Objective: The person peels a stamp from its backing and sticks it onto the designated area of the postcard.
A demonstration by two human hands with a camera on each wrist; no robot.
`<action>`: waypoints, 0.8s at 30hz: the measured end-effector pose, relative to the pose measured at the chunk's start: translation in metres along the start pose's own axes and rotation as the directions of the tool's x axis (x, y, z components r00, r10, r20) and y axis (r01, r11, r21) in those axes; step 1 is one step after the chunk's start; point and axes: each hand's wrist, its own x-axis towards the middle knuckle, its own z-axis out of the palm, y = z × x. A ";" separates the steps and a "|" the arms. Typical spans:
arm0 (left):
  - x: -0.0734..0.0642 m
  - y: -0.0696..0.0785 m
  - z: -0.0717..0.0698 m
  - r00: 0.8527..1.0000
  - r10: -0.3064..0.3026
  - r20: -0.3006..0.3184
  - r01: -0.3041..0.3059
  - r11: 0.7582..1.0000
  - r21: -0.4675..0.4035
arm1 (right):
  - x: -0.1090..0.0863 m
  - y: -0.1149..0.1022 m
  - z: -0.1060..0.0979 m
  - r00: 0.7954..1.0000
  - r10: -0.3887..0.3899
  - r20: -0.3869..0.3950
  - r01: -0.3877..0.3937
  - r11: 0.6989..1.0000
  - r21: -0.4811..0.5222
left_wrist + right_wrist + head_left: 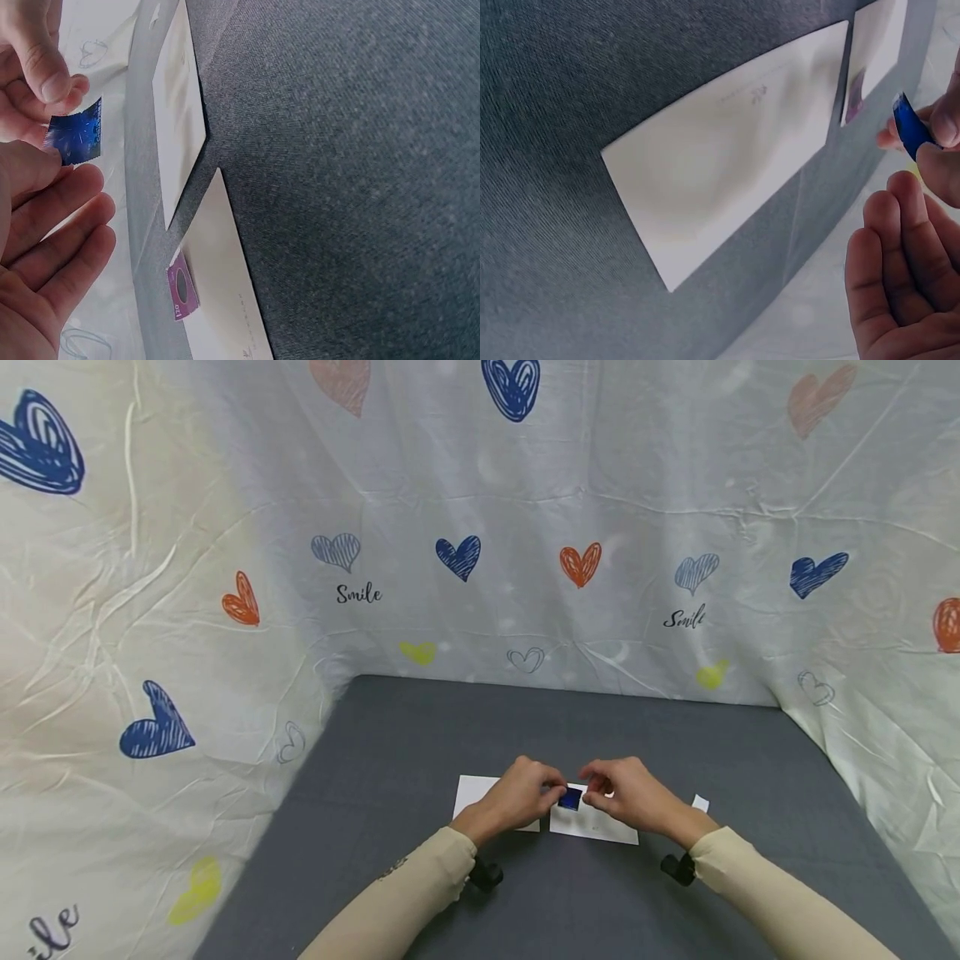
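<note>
Small square blue paper piece (569, 798), printed, notched edges, stamp-like. Sits up off the surface (570, 902) (dark grey cloth), between the two hands.

Left hand (517, 792): nearer one. Pinches the piece at its near left edge, thumb on one face; other fingers extended loosely below in its wrist view. Right hand (632, 789): just beside the piece's right edge, fingers loosely bent, thumb and forefinger apart, no grip visible. Head view shows a thin gap; wrist views overlap there, so can't call contact.

Key relation: piece lies right of the left fingertips, left of the right ones. Near square, so no clear long axis. Not flat: bowed, which shows well from the right wrist, where it's seen nearly edge-on.

Below: right-hand white rectangular card (594, 828), long axis running roughly left-right. From the head, piece overlaps that card's far left corner; it's above, not on it. Left-hand white rectangular card (471, 790) lies beside it, narrow gap between, carrying a purple paper piece with a dark oval (185, 306) at its edge. White scrap (701, 803) near the right wrist.
</note>
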 end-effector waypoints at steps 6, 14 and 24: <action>-0.001 -0.001 0.001 1.000 -0.006 -0.006 0.006 1.000 -0.004 | -0.002 0.004 0.009 1.000 -0.024 0.015 0.023 0.999 0.040; -0.002 -0.004 0.003 1.000 -0.004 -0.026 0.004 1.000 -0.014 | -0.002 0.005 0.017 0.999 -0.048 -0.002 0.048 0.997 0.063; -0.004 -0.005 0.003 0.989 -0.064 -0.130 0.063 0.998 -0.014 | 0.002 0.001 0.018 1.000 -0.030 -0.004 0.030 0.998 0.054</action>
